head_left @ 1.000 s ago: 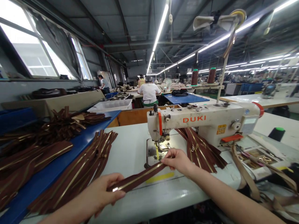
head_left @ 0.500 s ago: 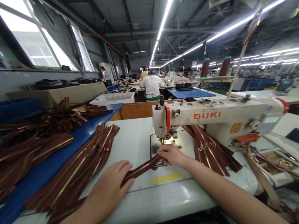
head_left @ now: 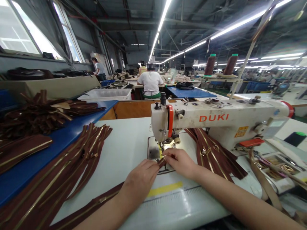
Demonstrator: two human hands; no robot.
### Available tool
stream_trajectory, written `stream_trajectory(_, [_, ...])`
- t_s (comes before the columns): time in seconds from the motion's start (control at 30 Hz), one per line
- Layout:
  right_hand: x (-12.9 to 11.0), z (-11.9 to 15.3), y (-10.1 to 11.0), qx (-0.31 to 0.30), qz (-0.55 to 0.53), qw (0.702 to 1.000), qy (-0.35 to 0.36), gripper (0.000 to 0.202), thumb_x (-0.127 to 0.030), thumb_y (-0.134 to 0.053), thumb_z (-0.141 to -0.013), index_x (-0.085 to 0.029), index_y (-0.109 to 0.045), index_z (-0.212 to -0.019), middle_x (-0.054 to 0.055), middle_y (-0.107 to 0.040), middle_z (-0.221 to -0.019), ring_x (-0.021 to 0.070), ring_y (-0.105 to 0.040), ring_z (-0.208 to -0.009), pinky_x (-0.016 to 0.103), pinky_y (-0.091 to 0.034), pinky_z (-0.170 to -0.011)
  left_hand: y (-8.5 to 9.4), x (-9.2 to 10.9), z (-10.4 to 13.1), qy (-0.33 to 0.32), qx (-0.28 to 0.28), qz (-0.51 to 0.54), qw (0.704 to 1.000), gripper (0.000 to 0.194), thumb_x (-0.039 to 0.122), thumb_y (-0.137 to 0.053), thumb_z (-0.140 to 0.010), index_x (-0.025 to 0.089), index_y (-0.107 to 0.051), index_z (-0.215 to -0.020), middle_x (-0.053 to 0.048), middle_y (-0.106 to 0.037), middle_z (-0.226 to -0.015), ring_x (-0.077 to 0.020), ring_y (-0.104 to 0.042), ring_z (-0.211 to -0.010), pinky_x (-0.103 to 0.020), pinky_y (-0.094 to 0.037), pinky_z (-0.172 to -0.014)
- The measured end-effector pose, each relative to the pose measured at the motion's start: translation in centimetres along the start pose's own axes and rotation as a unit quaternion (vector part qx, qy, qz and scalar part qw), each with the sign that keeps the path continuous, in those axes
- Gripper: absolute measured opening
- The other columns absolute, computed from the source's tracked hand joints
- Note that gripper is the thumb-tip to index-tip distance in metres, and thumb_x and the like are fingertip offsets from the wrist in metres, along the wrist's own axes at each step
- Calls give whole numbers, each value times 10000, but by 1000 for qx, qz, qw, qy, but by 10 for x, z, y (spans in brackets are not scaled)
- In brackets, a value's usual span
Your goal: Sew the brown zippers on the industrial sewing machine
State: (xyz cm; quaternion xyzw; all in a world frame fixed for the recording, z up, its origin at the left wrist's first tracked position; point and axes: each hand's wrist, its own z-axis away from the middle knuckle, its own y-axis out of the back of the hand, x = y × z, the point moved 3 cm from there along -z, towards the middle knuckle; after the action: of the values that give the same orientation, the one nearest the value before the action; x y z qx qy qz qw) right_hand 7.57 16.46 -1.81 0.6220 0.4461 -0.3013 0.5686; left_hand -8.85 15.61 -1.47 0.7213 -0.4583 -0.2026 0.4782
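Observation:
A brown zipper strip (head_left: 103, 198) with gold teeth runs from the lower left, under my left wrist, to the needle area of the sewing machine (head_left: 213, 116). My left hand (head_left: 144, 177) is closed on the strip just short of the presser foot. Opposite it, my right hand (head_left: 179, 161) pinches the strip's end close to the needle. The fingers of both hands nearly meet and cover most of that end. A fan of brown zippers (head_left: 212, 156) with gold pulls lies right of the needle, partly beneath the machine arm.
More zippers (head_left: 62, 169) spread over the left of the pale table. Beyond them, a blue surface (head_left: 79, 131) carries a tangled brown pile (head_left: 35, 115). Thread cones (head_left: 210, 65) stand behind the machine, and a parts tray (head_left: 275, 169) sits at right. A seated person (head_left: 151, 82) works ahead.
My left hand has slid along the zipper toward the needle, up close to my right hand. The right hand keeps its pinch near the needle. The view has shifted slightly.

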Motion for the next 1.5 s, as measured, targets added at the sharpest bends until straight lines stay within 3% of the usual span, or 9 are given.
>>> stream_trajectory(0.17, [-4,13,6,4,70,989,131,261,-29,-529,-725,-193,-690,-849,17,-647,-799,154,-581,-787,272,-437,-733,1,-2,-1,53,24,66,996,219,137,-431,-901,170,-639,-842,-48,-671,-840,-190,-600,-821,-332,-520,-759])
stream_trajectory(0.3, [-5,13,1,-5,142,975,171,176,-61,-608,-746,-195,-694,-820,21,-643,-768,158,-565,-799,275,-426,-752,4,-3,-3,107,20,106,988,190,145,-483,-866,181,-660,-809,-39,-681,-835,-185,-605,-834,-321,-516,-773])
stream_trajectory(0.83, [0,7,0,-3,164,981,106,135,-119,-592,-813,-179,-652,-708,-4,-581,-688,145,-529,-744,251,-381,-682,4,-7,4,137,12,143,980,241,147,-429,-856,199,-659,-908,-48,-682,-890,-191,-602,-866,-349,-524,-797])
stream_trajectory(1.23, [1,6,-5,18,228,969,90,104,-134,-573,-785,-181,-602,-698,3,-552,-698,162,-509,-759,266,-361,-681,-2,0,9,30,-20,12,999,376,22,-378,-827,201,-606,-1067,-50,-648,-986,-188,-589,-926,-344,-543,-833])
stream_trajectory(1.5, [-4,7,-7,16,259,962,81,100,-136,-544,-797,-183,-609,-738,20,-566,-748,168,-514,-799,268,-366,-700,-7,-6,10,23,-44,-18,999,443,-16,-363,-787,207,-590,-1095,-53,-642,-985,-200,-592,-906,-358,-547,-826])
